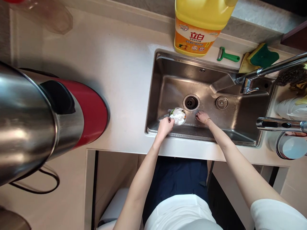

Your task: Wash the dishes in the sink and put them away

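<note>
Steel appliance (28, 118) sits cropped; left hand (166, 126) pinches a white-filled container (178, 116); right hand (202, 117) is curled, its hold unclear.

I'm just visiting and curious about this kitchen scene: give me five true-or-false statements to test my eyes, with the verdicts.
1. The left hand is at the edge of a small container with white stuff in it. True.
2. A green peeler lies between the yellow bottle and the sponge. True.
3. The yellow bottle stands inside the sink. False: it stands on the counter, behind the sink.
4. The right hand is on the tap. False: it is down in the sink, near the dark drain opening.
5. The bracelet is on the left wrist. False: it is on the right.
</note>
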